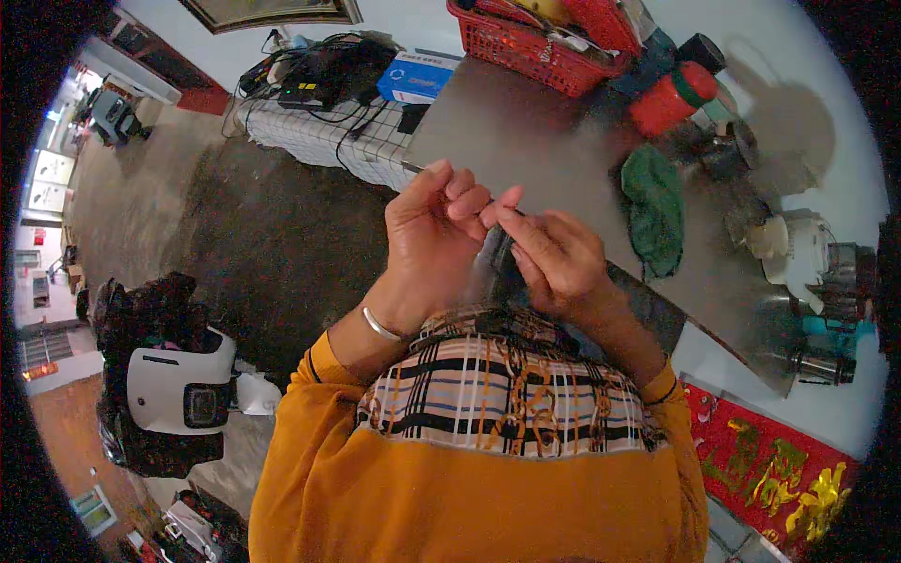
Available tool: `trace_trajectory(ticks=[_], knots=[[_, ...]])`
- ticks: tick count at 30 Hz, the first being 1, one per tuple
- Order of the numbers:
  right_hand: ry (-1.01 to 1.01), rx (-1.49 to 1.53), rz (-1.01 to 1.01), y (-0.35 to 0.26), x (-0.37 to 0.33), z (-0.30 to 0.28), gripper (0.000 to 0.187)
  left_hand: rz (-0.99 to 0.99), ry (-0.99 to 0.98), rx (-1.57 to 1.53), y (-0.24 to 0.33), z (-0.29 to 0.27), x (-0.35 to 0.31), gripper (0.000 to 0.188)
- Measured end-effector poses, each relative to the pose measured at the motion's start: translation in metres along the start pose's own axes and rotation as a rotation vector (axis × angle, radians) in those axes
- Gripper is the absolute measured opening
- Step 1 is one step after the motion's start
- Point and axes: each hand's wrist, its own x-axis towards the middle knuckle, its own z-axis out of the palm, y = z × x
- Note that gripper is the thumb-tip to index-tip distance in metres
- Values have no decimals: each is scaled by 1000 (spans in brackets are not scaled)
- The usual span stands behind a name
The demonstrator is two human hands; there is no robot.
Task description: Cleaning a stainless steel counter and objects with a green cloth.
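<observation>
My left hand (434, 220) is raised in front of my chest, its fingers curled closed. The tip of a thin dark stick-like thing (409, 167) pokes out by its thumb. Close beside it, my right hand (556, 251) pinches a small dark piece (520, 213) between thumb and finger. The fingertips of both hands nearly meet. Whether the two dark bits belong to one thing is hidden by the fingers. Below the hands is a plaid apron (526, 399) over orange sleeves.
A grey table (526, 131) stands ahead and right, holding a red basket (526, 52), a green cloth (654, 211) and a red container (671, 98). A blue box (418, 77) and cables (343, 70) lie on a checked cloth (300, 136). A white scooter (178, 389) stands left.
</observation>
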Motion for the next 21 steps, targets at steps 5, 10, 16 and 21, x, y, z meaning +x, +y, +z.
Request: trace_trajectory(ticks=[5,10,16,21], knots=[[-61,8,20,-1,-7,-5,41,-44,26,-68,-5,-1,1,20],[-63,26,36,-3,-9,-9,40,-59,43,-79,-11,0,2,19],[-33,12,41,3,-13,-7,43,-59,52,-77,-16,-4,5,19],[-91,-23,43,2,-12,-13,50,-49,51,-74,-17,-7,10,19]])
